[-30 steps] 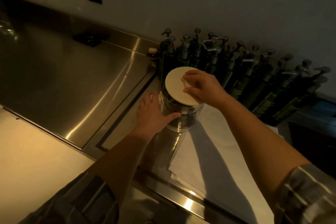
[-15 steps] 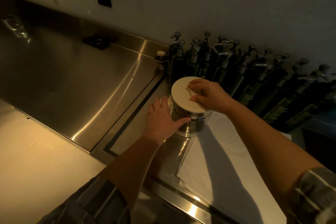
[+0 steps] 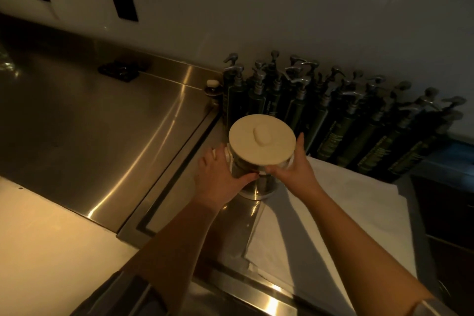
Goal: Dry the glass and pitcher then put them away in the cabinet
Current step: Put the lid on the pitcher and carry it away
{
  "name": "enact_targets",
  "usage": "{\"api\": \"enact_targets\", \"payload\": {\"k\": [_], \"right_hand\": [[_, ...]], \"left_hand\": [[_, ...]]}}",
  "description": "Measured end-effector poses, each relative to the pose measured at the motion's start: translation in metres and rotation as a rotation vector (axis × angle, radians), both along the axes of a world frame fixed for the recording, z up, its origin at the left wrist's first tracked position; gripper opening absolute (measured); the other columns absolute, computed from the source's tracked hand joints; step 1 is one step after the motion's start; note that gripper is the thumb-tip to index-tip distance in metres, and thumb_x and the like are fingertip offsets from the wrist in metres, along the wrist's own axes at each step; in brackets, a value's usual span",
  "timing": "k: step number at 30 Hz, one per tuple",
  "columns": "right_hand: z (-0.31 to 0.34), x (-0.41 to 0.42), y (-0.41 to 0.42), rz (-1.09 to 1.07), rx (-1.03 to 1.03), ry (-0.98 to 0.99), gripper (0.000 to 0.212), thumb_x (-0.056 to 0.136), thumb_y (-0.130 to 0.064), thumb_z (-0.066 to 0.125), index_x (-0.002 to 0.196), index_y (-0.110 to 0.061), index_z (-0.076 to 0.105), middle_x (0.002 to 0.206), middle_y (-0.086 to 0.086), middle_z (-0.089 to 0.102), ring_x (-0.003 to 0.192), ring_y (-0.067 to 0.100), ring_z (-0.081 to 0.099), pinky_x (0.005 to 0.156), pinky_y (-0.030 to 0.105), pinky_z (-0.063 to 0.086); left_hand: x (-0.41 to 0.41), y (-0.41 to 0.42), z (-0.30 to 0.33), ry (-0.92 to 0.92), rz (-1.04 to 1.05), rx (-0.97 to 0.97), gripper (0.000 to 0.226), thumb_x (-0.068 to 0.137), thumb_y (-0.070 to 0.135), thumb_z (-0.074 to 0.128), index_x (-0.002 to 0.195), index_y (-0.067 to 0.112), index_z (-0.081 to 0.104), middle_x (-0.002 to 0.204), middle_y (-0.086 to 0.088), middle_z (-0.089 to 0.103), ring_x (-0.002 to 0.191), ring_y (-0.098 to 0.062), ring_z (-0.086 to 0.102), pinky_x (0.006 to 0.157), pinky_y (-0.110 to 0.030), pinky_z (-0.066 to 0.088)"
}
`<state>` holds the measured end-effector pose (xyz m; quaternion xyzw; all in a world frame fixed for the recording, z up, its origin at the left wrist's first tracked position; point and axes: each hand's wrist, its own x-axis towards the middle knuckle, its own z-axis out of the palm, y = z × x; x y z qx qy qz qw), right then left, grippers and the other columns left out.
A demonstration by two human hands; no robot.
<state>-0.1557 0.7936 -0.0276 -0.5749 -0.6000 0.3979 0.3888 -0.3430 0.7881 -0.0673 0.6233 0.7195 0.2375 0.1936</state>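
Note:
A clear glass pitcher (image 3: 259, 182) with a cream round lid (image 3: 260, 141) and a knob on top stands on the steel counter, at the left edge of a white towel (image 3: 333, 215). My left hand (image 3: 218, 174) grips the pitcher's left side, fingers wrapped around the glass. On the right side my right hand (image 3: 295, 164) holds it just under the lid, thumb in front and fingers behind. No drinking glass shows in view.
Several dark pump bottles (image 3: 320, 105) line the wall right behind the pitcher. A steel sink basin (image 3: 77, 123) lies to the left, with a small black object (image 3: 119, 72) at its back edge. A pale countertop (image 3: 38, 238) is at front left.
My right hand has left the lid's top and moved down to the pitcher's right side. The lid's knob is now uncovered. My left hand stays on the left side.

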Motion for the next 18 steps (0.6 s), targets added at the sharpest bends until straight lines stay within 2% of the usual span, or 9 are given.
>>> {"api": "enact_targets", "payload": {"k": [2,4,6,8,12,16,18], "right_hand": [[-0.009,-0.002,-0.001,-0.001,0.019,0.028,0.141,0.037,-0.065,0.082,0.149,-0.018,0.009,0.14,-0.009,0.036,0.124,-0.007,0.032,0.094,-0.001,0.028],[-0.013,-0.002,0.0,-0.008,0.032,0.04,0.125,0.044,-0.047,0.09,0.145,-0.021,0.021,0.139,-0.004,0.041,0.124,-0.001,0.038,0.099,0.008,0.034],[-0.015,-0.002,0.001,-0.026,0.027,0.047,0.118,0.052,-0.028,0.093,0.146,-0.02,0.023,0.143,0.0,0.041,0.125,0.004,0.038,0.103,0.021,0.035],[-0.017,-0.002,0.003,-0.03,0.035,0.052,0.116,0.054,-0.025,0.091,0.147,-0.019,0.022,0.145,0.001,0.04,0.128,0.009,0.038,0.104,0.025,0.033],[-0.018,0.0,0.005,-0.009,0.048,0.066,0.112,0.057,-0.021,0.09,0.146,-0.019,0.023,0.145,0.001,0.04,0.128,0.008,0.038,0.103,0.025,0.033],[-0.011,-0.004,0.005,0.029,0.043,0.077,0.113,0.054,-0.028,0.09,0.145,-0.02,0.024,0.143,0.001,0.042,0.129,0.013,0.04,0.107,0.032,0.036],[-0.005,-0.012,0.005,0.06,0.053,0.086,0.111,0.056,-0.022,0.091,0.145,-0.019,0.024,0.142,-0.001,0.041,0.126,0.008,0.04,0.104,0.027,0.035]], "left_hand": [[0.0,0.0,-0.002,0.013,0.007,0.011,0.115,0.057,0.081,0.065,0.146,0.028,0.014,0.152,-0.007,0.019,0.139,-0.034,0.025,0.105,-0.056,0.037],[0.0,0.003,-0.005,0.017,0.011,0.016,0.115,0.055,0.084,0.062,0.145,0.028,0.016,0.151,-0.008,0.02,0.138,-0.035,0.026,0.106,-0.055,0.037],[0.0,0.004,-0.007,-0.008,0.011,0.025,0.116,0.054,0.084,0.062,0.144,0.026,0.019,0.15,-0.01,0.022,0.137,-0.034,0.026,0.108,-0.051,0.035],[0.001,0.004,-0.009,-0.043,0.019,0.049,0.116,0.053,0.082,0.065,0.144,0.025,0.021,0.149,-0.011,0.023,0.137,-0.033,0.024,0.107,-0.048,0.033],[0.005,-0.001,-0.006,-0.119,0.062,0.086,0.112,0.054,0.07,0.077,0.142,0.022,0.027,0.146,-0.011,0.024,0.134,-0.033,0.026,0.106,-0.048,0.037],[0.005,-0.01,0.001,-0.177,0.123,0.105,0.113,0.05,0.068,0.08,0.142,0.026,0.028,0.144,-0.01,0.027,0.134,-0.031,0.027,0.106,-0.051,0.038],[0.0,-0.016,0.006,-0.204,0.166,0.133,0.111,0.051,0.063,0.083,0.141,0.026,0.029,0.143,-0.009,0.029,0.133,-0.03,0.028,0.105,-0.049,0.039]]}}
